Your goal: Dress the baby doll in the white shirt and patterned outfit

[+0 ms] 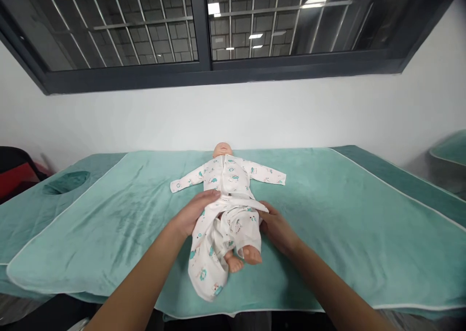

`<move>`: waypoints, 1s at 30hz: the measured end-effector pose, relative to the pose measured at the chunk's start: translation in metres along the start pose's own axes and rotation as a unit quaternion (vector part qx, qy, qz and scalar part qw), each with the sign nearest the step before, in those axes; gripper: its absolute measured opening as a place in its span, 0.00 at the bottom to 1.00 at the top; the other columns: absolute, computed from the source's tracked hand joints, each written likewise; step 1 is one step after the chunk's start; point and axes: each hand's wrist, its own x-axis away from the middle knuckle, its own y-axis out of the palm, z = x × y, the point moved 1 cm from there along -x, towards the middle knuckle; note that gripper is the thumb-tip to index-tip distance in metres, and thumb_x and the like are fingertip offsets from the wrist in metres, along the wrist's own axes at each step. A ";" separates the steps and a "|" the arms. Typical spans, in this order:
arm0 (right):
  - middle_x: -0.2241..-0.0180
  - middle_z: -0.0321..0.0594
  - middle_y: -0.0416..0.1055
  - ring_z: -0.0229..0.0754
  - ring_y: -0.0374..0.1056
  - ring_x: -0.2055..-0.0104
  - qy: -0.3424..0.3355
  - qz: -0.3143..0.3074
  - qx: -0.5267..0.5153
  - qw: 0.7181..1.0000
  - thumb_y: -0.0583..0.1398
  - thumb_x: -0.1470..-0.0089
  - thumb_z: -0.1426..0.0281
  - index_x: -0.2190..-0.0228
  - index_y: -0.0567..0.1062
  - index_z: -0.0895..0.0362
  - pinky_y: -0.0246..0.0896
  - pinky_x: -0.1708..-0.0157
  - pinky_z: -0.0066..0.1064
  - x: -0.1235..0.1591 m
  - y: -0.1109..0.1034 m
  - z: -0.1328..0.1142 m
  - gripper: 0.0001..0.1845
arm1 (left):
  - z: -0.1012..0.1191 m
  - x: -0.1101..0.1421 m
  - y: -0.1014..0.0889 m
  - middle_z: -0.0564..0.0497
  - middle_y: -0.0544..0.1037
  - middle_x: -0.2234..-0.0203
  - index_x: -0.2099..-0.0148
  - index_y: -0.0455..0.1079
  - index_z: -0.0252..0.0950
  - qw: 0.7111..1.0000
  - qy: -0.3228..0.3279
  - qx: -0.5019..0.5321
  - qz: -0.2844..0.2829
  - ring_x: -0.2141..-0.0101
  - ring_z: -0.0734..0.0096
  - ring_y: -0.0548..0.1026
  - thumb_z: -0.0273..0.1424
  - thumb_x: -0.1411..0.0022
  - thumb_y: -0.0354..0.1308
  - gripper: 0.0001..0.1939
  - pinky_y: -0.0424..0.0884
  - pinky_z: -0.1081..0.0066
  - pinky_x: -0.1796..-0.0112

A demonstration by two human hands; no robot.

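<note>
A baby doll (pixel 223 149) lies on its back, head toward the wall. It wears a white printed long-sleeved top (pixel 229 173) with both sleeves spread out. White printed baby pants (pixel 207 253) are around its hips and legs. My left hand (pixel 200 209) is closed on the waistband at the left, thumb on top. At the right side of the waistband, my right hand (pixel 274 224) pinches the cloth, its fingertips partly hidden. One doll foot (pixel 252 255) sticks out of the right pant leg. The other foot (pixel 233 263) shows between the legs, while the left pant leg lies flat and loose.
A pale green cover (pixel 327 234) spreads over the bed under the doll. A face hole (pixel 67 182) is at the left. Behind stand a white wall (pixel 145 120) and a dark-framed, barred window (pixel 204 69). A red and black object (pixel 16 173) is at the far left.
</note>
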 end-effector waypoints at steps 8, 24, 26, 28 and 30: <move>0.69 0.35 0.69 0.37 0.62 0.66 -0.009 -0.037 0.197 0.980 0.63 0.51 0.58 0.66 0.73 0.60 0.56 0.65 0.28 -0.007 -0.022 -0.017 0.17 | 0.005 -0.023 -0.021 0.48 0.79 0.70 0.59 0.73 0.31 0.988 0.027 0.134 0.068 0.70 0.67 0.76 0.29 0.45 0.62 0.10 0.71 0.70 0.63; 0.74 0.35 0.67 0.35 0.61 0.71 -0.053 -0.186 0.405 0.894 0.64 0.51 0.56 0.71 0.74 0.59 0.53 0.71 0.27 -0.014 0.061 -0.067 0.18 | 0.013 -0.005 0.012 0.52 0.75 0.72 0.60 0.73 0.33 0.996 0.078 0.028 -0.042 0.72 0.76 0.71 0.29 0.48 0.66 0.12 0.64 0.77 0.71; 0.78 0.32 0.63 0.32 0.58 0.75 -0.024 -0.181 0.337 0.924 0.65 0.52 0.57 0.75 0.71 0.60 0.50 0.74 0.25 -0.020 0.060 -0.067 0.18 | 0.017 -0.002 0.005 0.53 0.74 0.72 0.61 0.73 0.34 0.996 0.084 0.004 -0.018 0.73 0.77 0.70 0.32 0.47 0.66 0.12 0.63 0.77 0.72; 0.77 0.32 0.63 0.32 0.59 0.75 -0.002 -0.169 0.231 0.958 0.66 0.55 0.60 0.75 0.69 0.60 0.52 0.74 0.24 -0.026 0.055 -0.068 0.17 | 0.018 0.002 -0.002 0.52 0.76 0.69 0.59 0.74 0.35 0.996 0.083 -0.044 -0.003 0.71 0.75 0.71 0.36 0.46 0.66 0.13 0.64 0.77 0.70; 0.76 0.32 0.65 0.32 0.61 0.74 0.020 -0.166 0.150 0.974 0.68 0.57 0.62 0.74 0.68 0.60 0.54 0.73 0.23 -0.030 0.051 -0.067 0.17 | 0.017 0.006 -0.006 0.49 0.78 0.64 0.56 0.75 0.36 0.989 0.054 -0.132 -0.036 0.66 0.70 0.74 0.37 0.46 0.66 0.16 0.66 0.74 0.66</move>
